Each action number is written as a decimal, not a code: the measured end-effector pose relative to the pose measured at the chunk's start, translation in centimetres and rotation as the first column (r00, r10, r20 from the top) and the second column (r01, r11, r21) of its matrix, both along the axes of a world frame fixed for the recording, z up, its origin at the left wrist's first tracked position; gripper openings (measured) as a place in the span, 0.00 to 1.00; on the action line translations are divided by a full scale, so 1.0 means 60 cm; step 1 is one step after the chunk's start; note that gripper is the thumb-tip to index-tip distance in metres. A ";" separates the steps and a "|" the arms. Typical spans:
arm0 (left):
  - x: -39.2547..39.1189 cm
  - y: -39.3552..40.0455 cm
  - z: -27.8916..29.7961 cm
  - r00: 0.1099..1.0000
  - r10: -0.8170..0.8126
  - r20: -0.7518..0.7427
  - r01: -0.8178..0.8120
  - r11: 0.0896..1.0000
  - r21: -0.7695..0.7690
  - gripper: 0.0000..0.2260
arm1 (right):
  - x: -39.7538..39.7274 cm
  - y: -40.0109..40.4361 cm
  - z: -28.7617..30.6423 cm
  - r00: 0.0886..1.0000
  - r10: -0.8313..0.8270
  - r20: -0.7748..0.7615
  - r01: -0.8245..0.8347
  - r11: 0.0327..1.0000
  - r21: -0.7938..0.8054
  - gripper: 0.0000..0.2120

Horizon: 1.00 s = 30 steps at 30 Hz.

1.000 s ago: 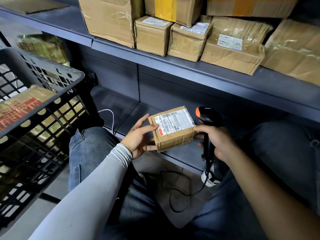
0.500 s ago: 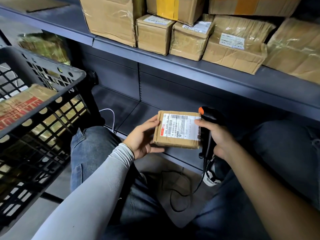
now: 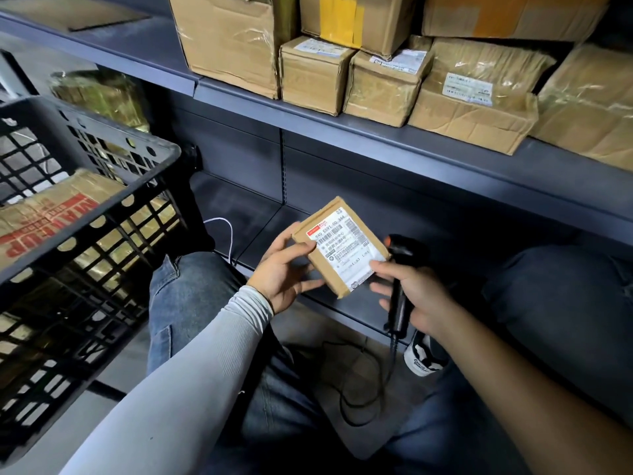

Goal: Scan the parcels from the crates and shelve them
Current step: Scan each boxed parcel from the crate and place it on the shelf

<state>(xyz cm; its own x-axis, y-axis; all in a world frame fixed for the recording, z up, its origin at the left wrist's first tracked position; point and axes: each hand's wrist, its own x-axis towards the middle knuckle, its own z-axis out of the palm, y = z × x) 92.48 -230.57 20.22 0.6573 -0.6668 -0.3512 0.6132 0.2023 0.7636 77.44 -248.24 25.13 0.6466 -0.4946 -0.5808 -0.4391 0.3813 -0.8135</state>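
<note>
Brown cardboard parcel (image 3: 339,246), flat and taped, sits turned diamond-wise above the lower shelf (image 3: 260,241), white barcode label up, long axis running from upper left to lower right. Left hand (image 3: 286,269) grips its left edge; right hand (image 3: 416,293) clasps the black scanner (image 3: 400,269), forefinger touching the parcel's lower right corner

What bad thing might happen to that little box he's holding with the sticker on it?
It might slip. The small parcel is tilted and held only at its edges: the left hand grips one side, and the right hand pinches a corner while also holding the scanner. With that hand doing two jobs, the scanner might slip as well. Its cable loops loosely on the floor between the knees and may snag.
</note>
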 end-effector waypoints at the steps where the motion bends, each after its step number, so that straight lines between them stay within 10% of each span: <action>1: 0.003 -0.001 -0.001 0.999 0.039 0.010 -0.039 0.999 0.008 0.25 | -0.002 0.001 0.003 0.999 0.030 -0.043 -0.032 0.998 -0.055 0.11; 11: 0.013 -0.013 0.002 0.959 0.269 0.085 -0.276 0.956 0.095 0.32 | -0.023 0.027 0.031 0.941 0.331 -0.072 -0.339 0.923 -0.182 0.07; 30: 0.010 -0.012 -0.008 0.955 0.267 0.127 -0.282 0.953 0.112 0.30 | -0.033 0.041 0.048 0.923 0.383 0.032 -0.375 0.917 -0.138 0.01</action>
<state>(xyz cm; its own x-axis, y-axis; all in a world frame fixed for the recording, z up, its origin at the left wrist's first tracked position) 93.07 -231.27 19.74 0.8476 -0.4097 -0.3371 0.4592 0.2481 0.8530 75.47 -245.79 27.99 0.8301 -0.2727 -0.4864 -0.4820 0.0878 -0.8718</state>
